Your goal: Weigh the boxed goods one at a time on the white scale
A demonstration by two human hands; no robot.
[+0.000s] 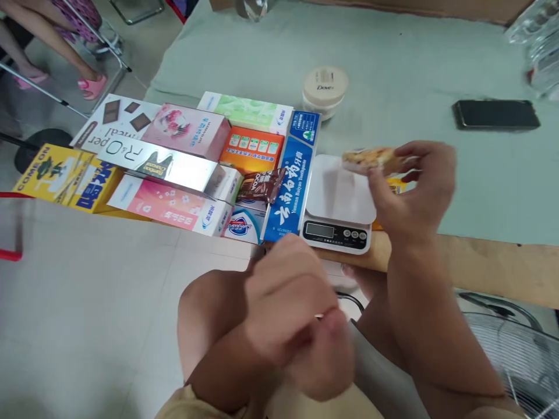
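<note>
My right hand (419, 186) pinches a flat golden-brown snack piece (364, 160) between thumb and fingers, above the right side of a white digital kitchen scale (325, 189). Part of a yellow packet (396, 185) shows behind that hand. My left hand (301, 317) is closed in a fist over my lap, in front of the scale. A small pale bit shows by its thumb, too small to name. Left of the scale lie a blue toothpaste box (290, 177) and a brown cocoa packet (262, 185). The scale's display is unreadable.
Several boxes, including a yellow one (65, 177) and a silver one (157, 166), extend past the table's left edge. A Dove jar (325, 90) stands behind the scale. A phone (496, 114) lies right. Another person's legs (56, 41) show upper left; a fan (519, 355) stands lower right.
</note>
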